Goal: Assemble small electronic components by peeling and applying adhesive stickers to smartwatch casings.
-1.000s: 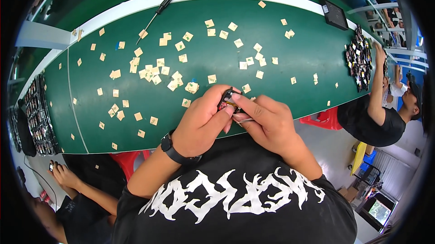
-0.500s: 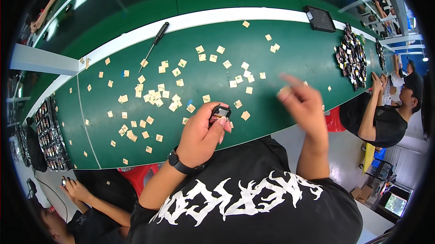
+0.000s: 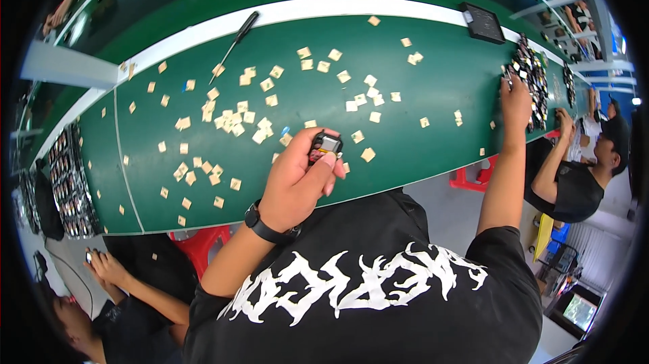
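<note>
The left hand (image 3: 297, 178) grips a small, boxy black plastic device (image 3: 329, 142); the right hand (image 3: 516, 102), fingers bent — hold unclear — is at the jumbled black-part heap (image 3: 533, 70), seemingly fetching; next calls for a pinch.

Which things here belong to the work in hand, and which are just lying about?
Apparently in use:
- small black device, held in the left hand
- pile of dark pieces, with the right hand at its edge

Apparently lying about, untouched:
- screwdriver
- pale squares scattered across the green table
- black tray
</note>
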Motion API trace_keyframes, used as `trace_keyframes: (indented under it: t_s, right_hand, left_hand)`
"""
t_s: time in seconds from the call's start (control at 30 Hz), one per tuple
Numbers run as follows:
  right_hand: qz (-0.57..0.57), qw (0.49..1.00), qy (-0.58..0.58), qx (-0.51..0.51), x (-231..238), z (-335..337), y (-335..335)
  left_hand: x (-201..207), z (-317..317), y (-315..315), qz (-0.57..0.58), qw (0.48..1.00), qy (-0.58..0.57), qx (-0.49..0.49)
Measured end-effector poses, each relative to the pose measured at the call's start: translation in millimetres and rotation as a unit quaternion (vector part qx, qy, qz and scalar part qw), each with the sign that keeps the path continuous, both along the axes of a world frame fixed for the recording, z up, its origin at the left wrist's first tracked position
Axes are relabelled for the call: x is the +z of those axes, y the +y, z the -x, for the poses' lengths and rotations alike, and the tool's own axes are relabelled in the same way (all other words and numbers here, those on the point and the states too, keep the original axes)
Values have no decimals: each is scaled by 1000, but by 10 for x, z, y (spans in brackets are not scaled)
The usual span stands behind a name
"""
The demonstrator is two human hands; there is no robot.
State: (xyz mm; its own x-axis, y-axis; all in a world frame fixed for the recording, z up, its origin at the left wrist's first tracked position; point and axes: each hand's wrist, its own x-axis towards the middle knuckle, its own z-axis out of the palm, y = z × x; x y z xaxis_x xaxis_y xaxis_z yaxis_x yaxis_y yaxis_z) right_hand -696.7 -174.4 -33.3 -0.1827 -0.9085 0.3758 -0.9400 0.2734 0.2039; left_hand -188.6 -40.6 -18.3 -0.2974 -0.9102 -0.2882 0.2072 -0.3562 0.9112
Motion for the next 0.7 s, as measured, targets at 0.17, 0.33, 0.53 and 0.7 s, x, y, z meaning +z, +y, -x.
trace_keyframes:
  t_s: [0.17,0.33,0.53,0.7]
  right_hand:
    - [-27,998,46,17,-10,108,-83]
    - [-16,996,15,87,92,-95,43]
    - [51,961,-86,260,174,-881,510]
    - [-21,887,-151,435,315,-1931,917]
  left_hand:
    - [314,-137,153,-31,991,129,-15]
    - [511,-223,211,6,997,80,-16]
    - [451,-270,256,71,997,25,-9]
    - [466,-281,245,59,998,5,-20]
